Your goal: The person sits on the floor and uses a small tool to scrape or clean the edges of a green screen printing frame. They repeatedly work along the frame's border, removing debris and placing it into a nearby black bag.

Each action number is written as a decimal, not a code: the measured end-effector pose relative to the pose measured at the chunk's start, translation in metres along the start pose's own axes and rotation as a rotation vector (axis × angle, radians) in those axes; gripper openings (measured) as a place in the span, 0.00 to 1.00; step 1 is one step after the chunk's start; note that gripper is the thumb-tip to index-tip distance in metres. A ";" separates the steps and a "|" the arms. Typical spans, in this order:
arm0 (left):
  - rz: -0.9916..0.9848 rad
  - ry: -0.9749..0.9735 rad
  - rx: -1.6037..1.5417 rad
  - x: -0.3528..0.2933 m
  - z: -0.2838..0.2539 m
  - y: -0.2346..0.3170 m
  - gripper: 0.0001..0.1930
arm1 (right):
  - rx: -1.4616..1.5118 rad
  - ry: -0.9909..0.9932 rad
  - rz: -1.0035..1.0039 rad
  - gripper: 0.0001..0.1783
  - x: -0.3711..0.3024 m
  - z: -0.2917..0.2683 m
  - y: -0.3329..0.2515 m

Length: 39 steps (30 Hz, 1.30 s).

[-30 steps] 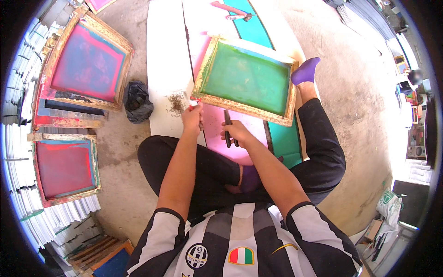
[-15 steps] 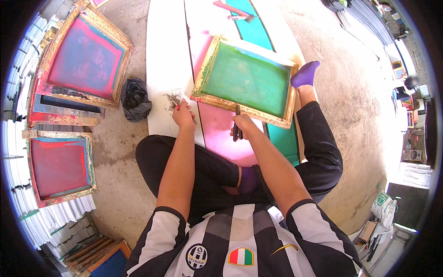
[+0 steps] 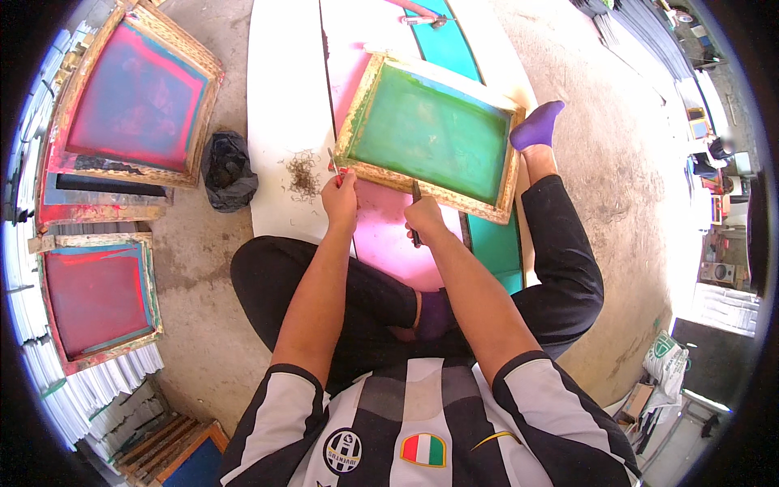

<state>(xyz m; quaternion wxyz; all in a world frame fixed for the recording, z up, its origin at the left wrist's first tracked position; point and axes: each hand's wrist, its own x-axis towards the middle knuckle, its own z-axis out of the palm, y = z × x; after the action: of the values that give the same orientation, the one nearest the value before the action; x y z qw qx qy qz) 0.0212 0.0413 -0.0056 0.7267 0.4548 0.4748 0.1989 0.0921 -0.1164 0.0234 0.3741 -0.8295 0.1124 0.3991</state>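
Observation:
A wooden screen-printing frame [image 3: 430, 193] with green mesh [image 3: 434, 134] lies tilted across a white, pink and teal board. At its near left corner, my left hand [image 3: 339, 199] grips a small red-handled tool [image 3: 341, 175] with a thin metal tip, perhaps a screwdriver. My right hand [image 3: 423, 217] is closed around a dark tool [image 3: 416, 195] that looks like pliers, its upper end at the frame's near edge. Left of my left hand, a small heap of bent thin metal bits [image 3: 303, 175], seemingly staples, sits on the board's white part.
Two pink-and-blue screen frames [image 3: 138, 97] [image 3: 96, 296] stand at the left, near stacked white sheets [image 3: 105, 377]. A crumpled black plastic bag [image 3: 230, 172] lies beside the board [image 3: 280, 73]. My purple-socked foot [image 3: 535, 126] rests against the frame's right side. A pen-like item [image 3: 423, 20] lies farther off.
My left hand has moved right, from the heap of metal bits to the frame's near left corner, with the red tool. My right hand stays by the near edge, the dark tool slightly turned.

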 end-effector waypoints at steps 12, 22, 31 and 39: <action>-0.111 -0.021 -0.016 -0.007 -0.007 0.003 0.13 | -0.010 0.058 -0.052 0.07 -0.007 0.005 0.004; -0.228 0.023 -0.011 -0.020 -0.035 0.003 0.14 | -0.076 0.099 -0.120 0.13 0.000 0.006 0.009; -0.326 -0.150 0.199 -0.034 -0.036 0.010 0.18 | -0.037 0.134 -0.409 0.08 0.020 0.021 0.052; -0.096 -0.404 0.210 -0.037 -0.017 -0.010 0.16 | 0.054 -0.212 -0.394 0.09 -0.040 0.036 0.033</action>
<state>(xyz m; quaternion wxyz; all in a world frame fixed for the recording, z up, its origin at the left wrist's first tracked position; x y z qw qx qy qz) -0.0124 0.0173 0.0024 0.7643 0.5355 0.3588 0.0185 0.0293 -0.1188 0.0209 0.4765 -0.7787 -0.0811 0.4000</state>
